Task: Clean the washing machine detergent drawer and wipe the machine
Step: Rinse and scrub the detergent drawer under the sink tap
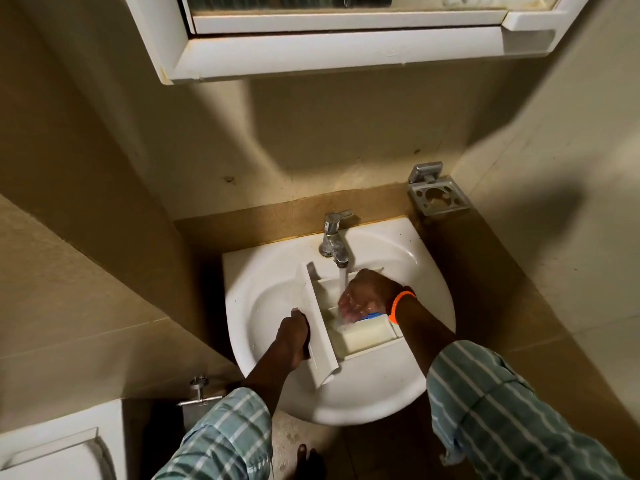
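The white detergent drawer [367, 336] lies across the white sink [412, 251], its front panel to the left. My left hand [292, 332] grips that front panel from the left. My right hand [367, 296], with an orange band at the wrist, is inside the drawer's compartments under the running water from the chrome tap [334, 242]. Its fingers are curled and wet; a blue part [372, 316] of the drawer shows just beneath them. I cannot tell whether the right hand holds anything.
A mirror cabinet [346, 46] hangs above the sink. A metal holder [438, 195] is fixed to the wall at the right. A toilet lid [55, 455] and a wall valve [199, 389] are at the lower left. Tiled walls close in on both sides.
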